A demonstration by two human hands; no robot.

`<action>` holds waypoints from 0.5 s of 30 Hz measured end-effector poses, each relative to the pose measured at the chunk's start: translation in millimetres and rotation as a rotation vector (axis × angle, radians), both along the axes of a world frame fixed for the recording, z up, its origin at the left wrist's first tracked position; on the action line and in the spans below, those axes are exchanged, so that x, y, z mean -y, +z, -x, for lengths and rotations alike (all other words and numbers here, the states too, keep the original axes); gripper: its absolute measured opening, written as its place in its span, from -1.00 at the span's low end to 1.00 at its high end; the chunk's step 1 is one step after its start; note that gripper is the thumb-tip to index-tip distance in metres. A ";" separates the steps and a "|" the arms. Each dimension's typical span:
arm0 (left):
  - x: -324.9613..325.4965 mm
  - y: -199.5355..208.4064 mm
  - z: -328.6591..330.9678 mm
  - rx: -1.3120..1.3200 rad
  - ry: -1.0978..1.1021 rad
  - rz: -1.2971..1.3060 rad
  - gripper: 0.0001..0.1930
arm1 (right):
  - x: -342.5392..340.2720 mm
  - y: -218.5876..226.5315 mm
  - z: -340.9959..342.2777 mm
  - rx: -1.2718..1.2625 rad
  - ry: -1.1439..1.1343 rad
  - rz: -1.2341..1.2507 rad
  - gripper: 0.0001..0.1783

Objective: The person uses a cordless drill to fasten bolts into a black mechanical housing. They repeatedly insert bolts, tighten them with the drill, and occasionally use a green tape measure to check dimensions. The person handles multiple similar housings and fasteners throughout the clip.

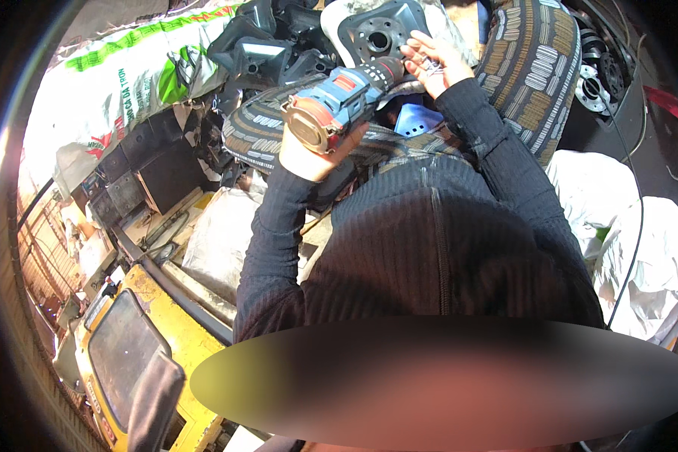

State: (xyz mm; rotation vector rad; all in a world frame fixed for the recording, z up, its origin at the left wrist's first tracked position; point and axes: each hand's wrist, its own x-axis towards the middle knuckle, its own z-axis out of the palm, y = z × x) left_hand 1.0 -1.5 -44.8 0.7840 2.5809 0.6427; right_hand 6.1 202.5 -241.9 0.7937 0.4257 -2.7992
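Observation:
A blue and red cordless drill (346, 89) rests in my left hand (313, 160), its chuck pointing up and to the right. My left fingers are wrapped round the grip, largely hidden behind the tool's body. Close by the chuck is my right hand (438, 66), its fingers bent together; whatever they may pinch is too small to make out. Just beyond both hands sits a black moulded part (352, 34) with a round, holed hub at its centre. A blue piece with small holes (418, 120) shows below my right wrist.
A patterned cushion (531, 68) curves around the work spot. More black parts (252, 56) are heaped at the far left beside a white and green sack (120, 90). At right are a dark bin with metal discs (594, 87), white bags (625, 248) and a hanging cable. A yellow machine (147, 331) stands lower left.

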 end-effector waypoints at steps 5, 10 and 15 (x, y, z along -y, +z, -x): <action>-1.8 -5.5 -6.8 0.001 -0.002 -0.003 -0.50 | 4.1 6.0 0.6 -0.129 0.012 0.089 -0.57; -8.8 -5.7 -7.8 -0.047 -0.020 -0.009 -0.63 | 2.3 8.4 -2.3 -0.165 0.079 0.091 -0.55; -12.6 -6.7 -6.2 -0.086 -0.046 -0.014 -0.60 | 8.7 8.5 -2.1 -0.144 0.068 0.075 -0.57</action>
